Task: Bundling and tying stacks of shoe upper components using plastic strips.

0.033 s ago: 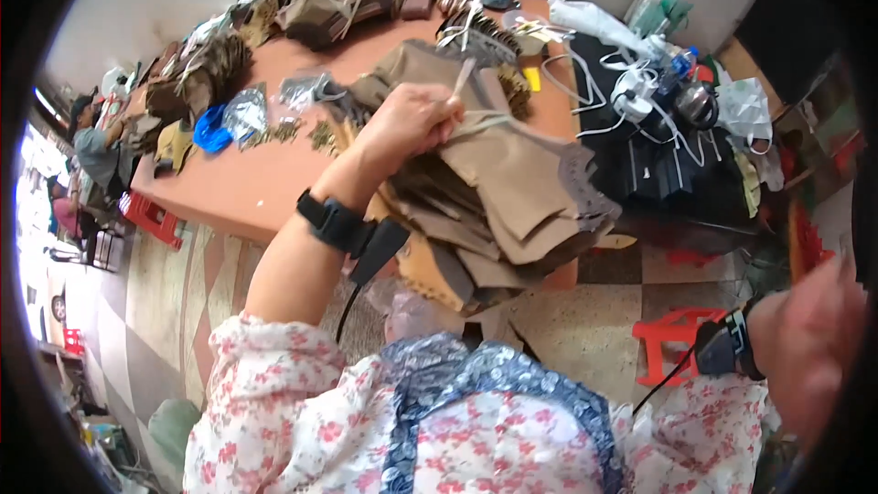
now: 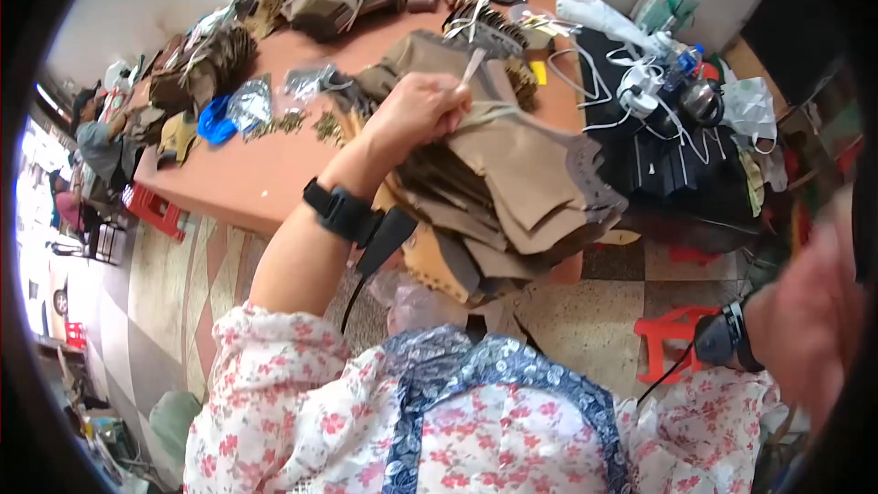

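My left hand (image 2: 422, 110) is closed around a pale tie strip (image 2: 473, 69) on a bundle of brown cut pieces (image 2: 521, 165). These look like leather or fabric shoe-upper parts, with scalloped, punched edges. The stack hangs at the near edge of the table, and its lower layers fan out below my wrist. Tan pieces with dark trim (image 2: 430, 265) show at its underside. At the far right, away from the bundle, is my right hand (image 2: 809, 311). Motion smears it and its fingers cannot be made out.
The orange-brown table (image 2: 233, 178) carries more tied bundles (image 2: 343, 5), a blue bag (image 2: 215, 123) and small metal bits (image 2: 288, 121). White cables and a glass pot (image 2: 702, 102) crowd a black table at right. Red stools (image 2: 672, 338) stand on the floor. Other people (image 2: 96, 137) sit far left.
The whole view has shifted slightly. My left hand keeps its grip on the tie strip, and my blurred right hand has moved a little at the right edge.
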A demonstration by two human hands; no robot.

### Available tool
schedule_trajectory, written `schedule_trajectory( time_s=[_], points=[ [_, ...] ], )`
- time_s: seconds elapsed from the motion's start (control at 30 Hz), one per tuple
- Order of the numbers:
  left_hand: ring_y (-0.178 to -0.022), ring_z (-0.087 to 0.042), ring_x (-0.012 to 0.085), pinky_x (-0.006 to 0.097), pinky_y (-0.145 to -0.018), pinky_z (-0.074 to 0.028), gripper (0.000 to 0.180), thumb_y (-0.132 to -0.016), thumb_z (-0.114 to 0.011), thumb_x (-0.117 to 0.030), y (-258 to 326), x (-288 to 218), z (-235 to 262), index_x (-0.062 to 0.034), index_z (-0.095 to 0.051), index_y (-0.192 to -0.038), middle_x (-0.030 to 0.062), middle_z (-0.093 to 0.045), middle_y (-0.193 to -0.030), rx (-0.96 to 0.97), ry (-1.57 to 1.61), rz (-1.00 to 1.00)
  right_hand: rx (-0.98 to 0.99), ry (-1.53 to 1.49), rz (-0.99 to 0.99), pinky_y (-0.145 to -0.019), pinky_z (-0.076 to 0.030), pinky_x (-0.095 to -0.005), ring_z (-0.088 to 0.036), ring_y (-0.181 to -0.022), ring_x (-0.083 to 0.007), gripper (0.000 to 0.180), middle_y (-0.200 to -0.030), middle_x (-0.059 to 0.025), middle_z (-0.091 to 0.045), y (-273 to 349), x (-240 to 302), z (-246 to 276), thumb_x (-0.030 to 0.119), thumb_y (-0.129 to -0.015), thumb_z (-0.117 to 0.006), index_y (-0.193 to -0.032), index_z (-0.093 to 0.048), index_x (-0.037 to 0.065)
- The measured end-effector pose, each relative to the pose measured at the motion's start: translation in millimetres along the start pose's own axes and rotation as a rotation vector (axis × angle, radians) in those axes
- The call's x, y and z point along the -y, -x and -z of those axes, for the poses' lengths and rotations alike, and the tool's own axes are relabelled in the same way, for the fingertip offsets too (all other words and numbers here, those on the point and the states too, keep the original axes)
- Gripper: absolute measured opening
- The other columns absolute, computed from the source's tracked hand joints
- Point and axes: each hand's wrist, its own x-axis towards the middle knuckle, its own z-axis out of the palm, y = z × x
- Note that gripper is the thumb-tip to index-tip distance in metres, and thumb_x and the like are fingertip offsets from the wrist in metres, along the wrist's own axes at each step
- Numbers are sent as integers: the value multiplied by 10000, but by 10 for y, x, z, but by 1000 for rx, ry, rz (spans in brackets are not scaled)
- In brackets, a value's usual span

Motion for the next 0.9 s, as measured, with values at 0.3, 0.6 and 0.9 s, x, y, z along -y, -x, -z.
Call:
schedule_trajectory(
  time_s=[0.3, 0.6, 0.9],
  points=[
    [-426, -319, 43, 201, -384, -229, 338, -933, -490, -276, 251, -261, -19, -86, -480, -654, -24, -439, -564, -59, 203, 175, 254, -2016, -639, -955, -383, -336, -414, -1227, -199, 700, -1367, -46, -390, 214, 640, -2643, 519, -866, -488, -1404, -296, 114],
    [-421, -227, 29, 206, -383, -162, 332, -924, -506, -264, 400, -446, -313, -128, -412, -636, -65, -317, -539, -323, 424, -78, 456, -2911, -579, -986, -394, -405, -520, -1129, -248, 576, -1271, -118, -507, -18, 1054, -2666, 497, -932, -341, -1324, -411, 81],
    [-405, -205, 40, 212, -367, -146, 312, -909, -492, -211, 313, -343, -72, -164, -375, -623, -81, -274, -530, -572, 627, -140, 507, -2213, -448, -889, -442, -395, -518, -1087, -147, 455, -1149, -33, -577, -929, 716, -2926, 438, -922, -433, -1244, -500, 123]
  ],
)
